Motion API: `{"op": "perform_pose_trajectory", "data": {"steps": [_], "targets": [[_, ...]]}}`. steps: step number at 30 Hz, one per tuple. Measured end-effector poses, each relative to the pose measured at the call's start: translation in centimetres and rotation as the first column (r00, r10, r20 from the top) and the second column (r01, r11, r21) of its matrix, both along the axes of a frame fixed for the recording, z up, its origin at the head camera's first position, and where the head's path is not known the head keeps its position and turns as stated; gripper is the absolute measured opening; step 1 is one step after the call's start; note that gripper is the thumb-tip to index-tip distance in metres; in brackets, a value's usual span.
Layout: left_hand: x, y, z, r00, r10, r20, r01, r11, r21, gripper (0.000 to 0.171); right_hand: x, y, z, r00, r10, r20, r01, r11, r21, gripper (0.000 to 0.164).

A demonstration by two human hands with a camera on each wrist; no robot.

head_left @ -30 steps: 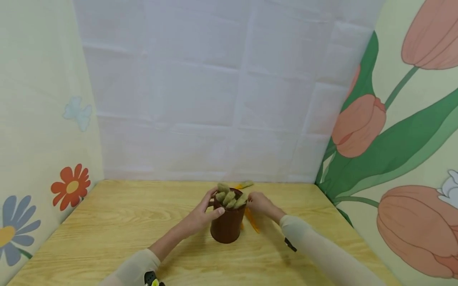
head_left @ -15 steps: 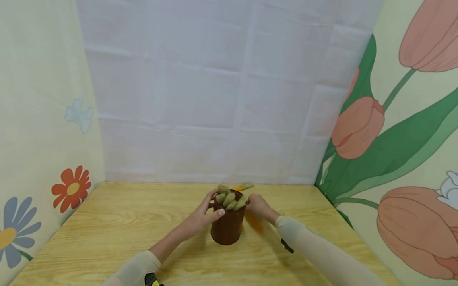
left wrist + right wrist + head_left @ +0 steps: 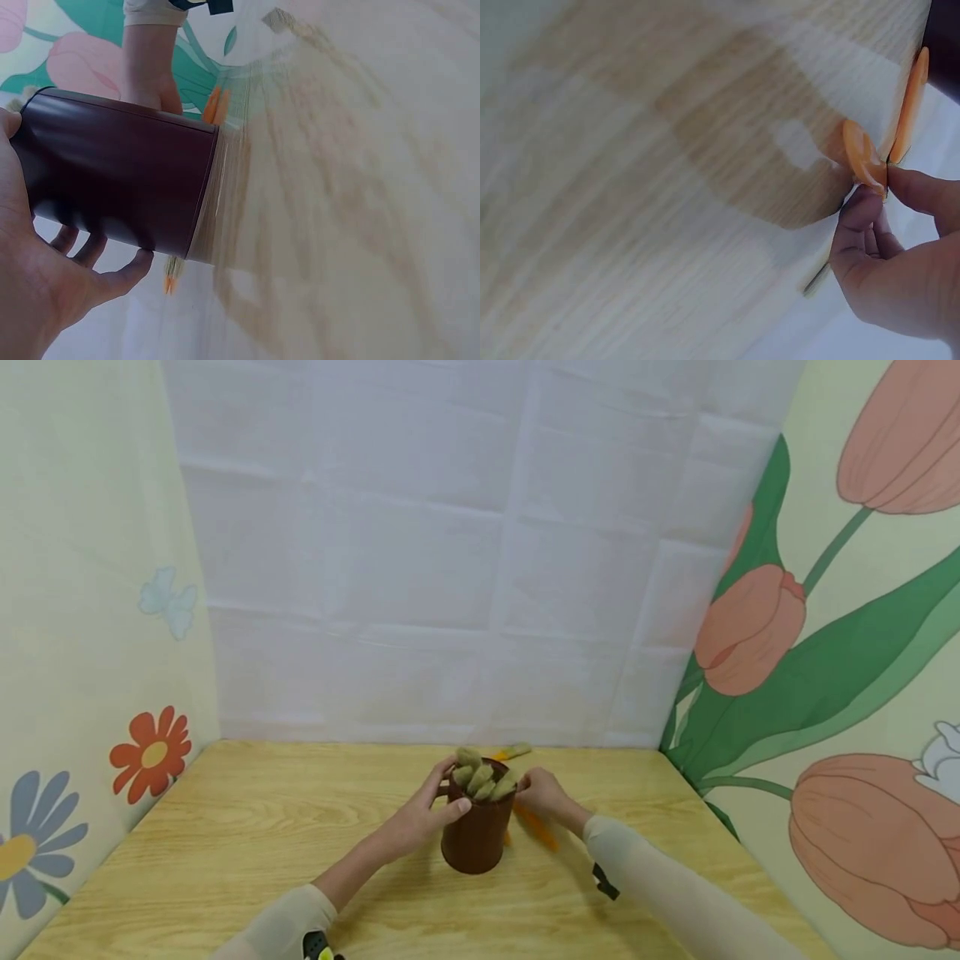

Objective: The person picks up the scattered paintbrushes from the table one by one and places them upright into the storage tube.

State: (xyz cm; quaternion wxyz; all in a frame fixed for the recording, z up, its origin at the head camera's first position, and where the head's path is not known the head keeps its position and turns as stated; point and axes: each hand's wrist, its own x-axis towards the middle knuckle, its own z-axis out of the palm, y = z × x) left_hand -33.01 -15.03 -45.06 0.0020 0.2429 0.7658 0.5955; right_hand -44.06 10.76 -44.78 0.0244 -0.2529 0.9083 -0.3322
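A dark brown mug (image 3: 474,839) stands on the wooden table, holding several tan-green tufted tops (image 3: 483,781) that rise above its rim. My left hand (image 3: 416,818) grips the mug at its handle side, thumb near the rim; in the left wrist view its fingers curl along the dark wall (image 3: 112,172). To the right of the mug, my right hand (image 3: 543,792) pinches an orange carrot-shaped piece (image 3: 861,154) at one end, and its orange body slants down below the fingers. Close beside the mug's base lies another orange piece (image 3: 910,105), partly hidden by the mug in the head view.
Behind the mug, one more orange piece with a tufted tan-green end (image 3: 516,751) lies near the table's back edge. A white sheet (image 3: 420,568) hangs at the back, with flower-printed sheets (image 3: 757,635) along both sides.
The orange piece in my right hand has swung so that its lower end points farther right. My right hand has shifted slightly; the left hand and mug stay in place.
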Motion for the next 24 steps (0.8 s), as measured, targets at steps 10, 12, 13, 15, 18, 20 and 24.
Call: {"op": "perform_pose_trajectory", "data": {"steps": [10,12,13,15,18,20,24], "targets": [[0.0,0.0,0.0,1.0,0.006,0.001,-0.006,1.0,-0.006,0.073,0.0,0.3,-0.3,0.999,0.002,0.052,0.003,0.996,-0.094,0.039],[-0.1,0.0,-0.1,1.0,0.007,0.0,-0.007,1.0,-0.009,0.073,0.0,0.3,-0.1,0.999,-0.013,0.053,0.019,0.994,-0.103,0.033],[-0.1,0.0,-0.1,1.0,0.007,-0.001,-0.007,1.0,-0.011,0.073,0.1,0.3,0.2,0.999,-0.02,0.048,0.025,0.993,-0.113,0.029],[-0.2,-0.1,-0.2,1.0,0.011,0.001,-0.011,1.0,-0.014,0.073,0.3,0.3,0.8,0.998,-0.042,0.035,0.046,0.991,-0.127,0.019],[-0.2,0.0,-0.2,1.0,0.008,0.0,-0.008,1.0,-0.009,0.072,0.8,0.4,1.9,0.996,-0.081,0.026,0.085,0.981,-0.174,0.009],[-0.2,0.0,-0.1,1.0,0.007,0.002,-0.007,1.0,-0.007,0.071,1.0,0.4,2.7,0.994,-0.105,0.04,0.111,0.971,-0.214,0.01],[0.0,0.1,0.1,1.0,0.013,0.012,-0.013,1.0,-0.011,0.072,1.1,0.6,4.3,0.987,-0.145,0.077,0.16,0.948,-0.275,0.01]]}}
